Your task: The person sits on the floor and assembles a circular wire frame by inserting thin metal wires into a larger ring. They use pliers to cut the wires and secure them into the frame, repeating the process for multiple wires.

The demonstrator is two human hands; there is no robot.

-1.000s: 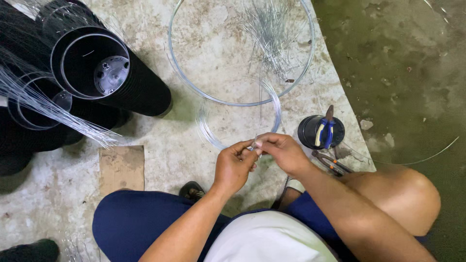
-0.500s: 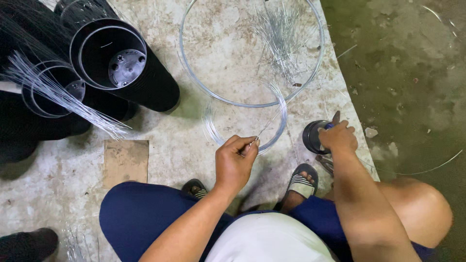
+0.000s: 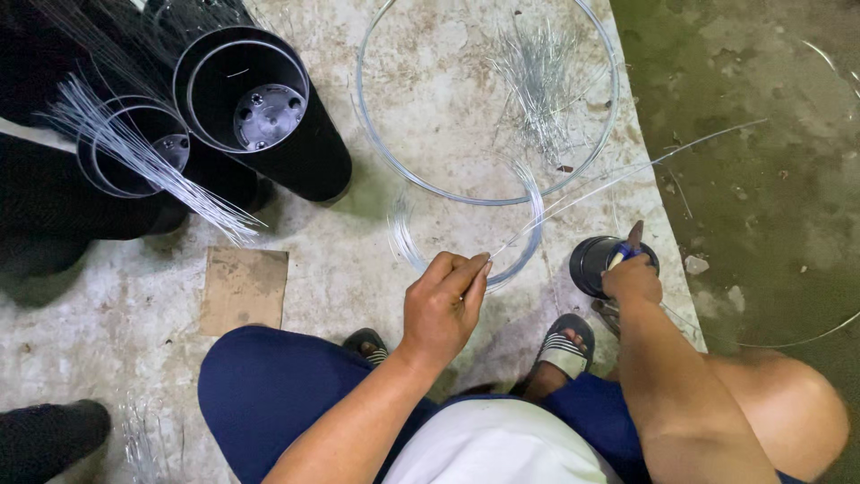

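My left hand (image 3: 445, 305) pinches the near edge of a small hoop of coiled wire (image 3: 536, 220) that lies on the concrete. A long thin wire (image 3: 627, 175) runs from those fingers up to the right. My right hand (image 3: 632, 280) is closed on blue-handled pliers (image 3: 625, 248) that stand in a small black cup (image 3: 591, 264) beside my right knee. The two hands are apart.
A large wire hoop (image 3: 358, 99) lies beyond the small one, with a heap of short wire pieces (image 3: 537, 81) inside. Black plastic pots (image 3: 251, 108) and a bundle of long wires (image 3: 152, 166) are at the left. A cardboard piece (image 3: 244, 289) lies near my left knee.
A second ago both hands met at the small hoop. My right hand has since let go and moved right to the black cup and the pliers. The left hand stays on the hoop.
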